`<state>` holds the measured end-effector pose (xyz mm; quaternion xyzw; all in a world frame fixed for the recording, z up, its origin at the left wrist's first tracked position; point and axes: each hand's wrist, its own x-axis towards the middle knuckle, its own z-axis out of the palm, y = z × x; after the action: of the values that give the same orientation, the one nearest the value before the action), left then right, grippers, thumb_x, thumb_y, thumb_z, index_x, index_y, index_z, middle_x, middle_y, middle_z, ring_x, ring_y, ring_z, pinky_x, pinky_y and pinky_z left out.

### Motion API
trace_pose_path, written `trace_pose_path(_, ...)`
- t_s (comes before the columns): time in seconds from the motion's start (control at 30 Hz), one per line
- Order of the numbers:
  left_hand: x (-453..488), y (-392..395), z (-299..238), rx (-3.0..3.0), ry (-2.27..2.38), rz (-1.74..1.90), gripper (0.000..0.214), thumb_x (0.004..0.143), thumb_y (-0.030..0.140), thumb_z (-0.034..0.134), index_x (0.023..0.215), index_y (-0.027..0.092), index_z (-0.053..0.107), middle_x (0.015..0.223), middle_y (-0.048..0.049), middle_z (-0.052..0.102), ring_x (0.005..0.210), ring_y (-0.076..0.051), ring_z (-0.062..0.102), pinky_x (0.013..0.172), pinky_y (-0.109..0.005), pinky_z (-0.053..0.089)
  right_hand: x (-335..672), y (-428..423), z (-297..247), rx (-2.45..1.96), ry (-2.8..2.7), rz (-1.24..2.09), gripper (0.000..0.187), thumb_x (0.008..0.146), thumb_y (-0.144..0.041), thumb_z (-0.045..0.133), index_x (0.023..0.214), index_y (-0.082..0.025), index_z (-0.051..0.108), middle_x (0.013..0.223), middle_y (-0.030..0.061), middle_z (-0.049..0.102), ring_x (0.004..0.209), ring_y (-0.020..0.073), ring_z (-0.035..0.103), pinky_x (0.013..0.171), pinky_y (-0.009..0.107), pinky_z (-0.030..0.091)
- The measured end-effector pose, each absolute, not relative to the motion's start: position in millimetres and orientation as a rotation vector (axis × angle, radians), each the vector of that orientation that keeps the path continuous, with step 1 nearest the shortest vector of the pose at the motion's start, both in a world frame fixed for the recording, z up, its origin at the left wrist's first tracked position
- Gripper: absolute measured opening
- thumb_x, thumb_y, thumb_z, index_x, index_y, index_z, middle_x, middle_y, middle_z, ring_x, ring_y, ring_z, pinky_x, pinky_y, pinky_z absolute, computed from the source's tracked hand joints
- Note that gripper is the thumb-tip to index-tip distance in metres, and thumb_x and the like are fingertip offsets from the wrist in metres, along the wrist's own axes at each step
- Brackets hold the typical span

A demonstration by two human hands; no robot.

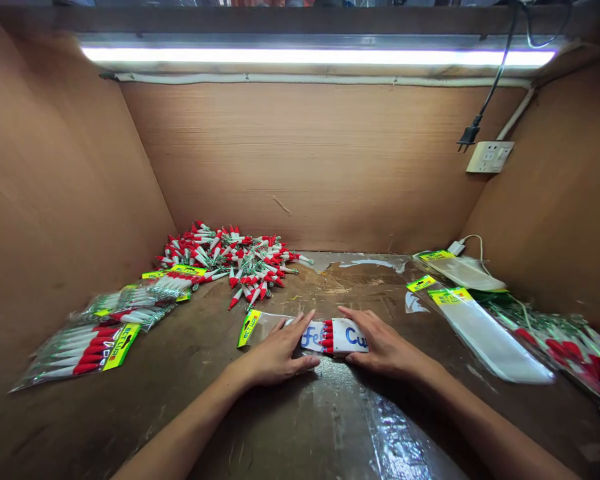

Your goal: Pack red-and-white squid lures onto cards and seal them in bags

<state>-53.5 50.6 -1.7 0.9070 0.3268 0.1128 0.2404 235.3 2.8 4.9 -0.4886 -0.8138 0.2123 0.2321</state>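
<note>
Between my hands lies a row of lures, several red tips (328, 337) showing in the gap between two white pieces with blue lettering. My left hand (280, 350) has its thumb and fingers around the left white piece (311, 337), covering part of it. My right hand (383, 341) grips the right white piece (349, 335) by its outer end, thumb at the near edge and fingers at the far edge. A clear bag with a yellow-green header (249, 329) extends leftward from under my left hand. Whatever is inside the white pieces is hidden.
A heap of loose red-and-white lures (250, 260) lies at the back left. Filled bags (90, 347) are at the left. At the right are flat clear bags (490, 333) and a pile of red-and-white lures (575, 353). A plug (469, 135) hangs near a wall socket (490, 157).
</note>
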Motion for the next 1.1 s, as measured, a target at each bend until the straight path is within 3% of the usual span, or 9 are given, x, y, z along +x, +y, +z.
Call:
trace_pose_path(0.43, -55, 50, -1, 2.623, 0.748, 0.188, 0.096, 0.090, 0.066, 0.049, 0.154, 0.028, -0.011, 0.163, -0.0076, 0.001, 0.149, -0.028, 0.012, 0.122, -0.046, 0.006, 245, 3, 18, -1.345, -2.245, 0.617, 0.088, 0.074, -0.038, 0.074, 0.151, -0.027, 0.032, 0.144, 0.0106, 0.046, 0.127, 0.0302, 0.045, 0.108, 0.045, 0.036)
trace_pose_path(0.8, -53, 48, -1, 2.666, 0.736, 0.112, 0.102, 0.090, 0.069, 0.046, 0.151, 0.027, -0.024, 0.163, -0.0067, -0.006, 0.150, -0.028, 0.008, 0.122, -0.049, 0.004, 225, -2, 4, -1.306, -2.265, 0.618, 0.088, 0.074, -0.037, 0.075, 0.150, -0.025, 0.033, 0.142, 0.0116, 0.048, 0.126, 0.0294, 0.046, 0.107, 0.045, 0.037)
trace_pose_path(0.93, -51, 46, -2, 2.651, 0.743, 0.173, 0.102, 0.089, 0.065, 0.051, 0.153, 0.029, -0.019, 0.164, -0.0053, -0.001, 0.150, -0.028, 0.013, 0.122, -0.048, 0.007, 222, -2, -1, -1.291, -2.248, 0.610, 0.090, 0.075, -0.038, 0.074, 0.152, -0.024, 0.029, 0.143, 0.0121, 0.047, 0.125, 0.0289, 0.047, 0.107, 0.045, 0.036)
trace_pose_path(1.1, -51, 47, -4, 2.629, 0.783, 0.385, 0.095, 0.087, 0.049, 0.064, 0.157, 0.028, 0.003, 0.163, -0.0070, 0.015, 0.147, -0.027, 0.024, 0.119, -0.043, 0.024, 223, -1, -2, -1.275, -2.261, 0.585, 0.090, 0.075, -0.039, 0.074, 0.151, -0.021, 0.029, 0.144, 0.0130, 0.046, 0.127, 0.0291, 0.045, 0.107, 0.044, 0.037)
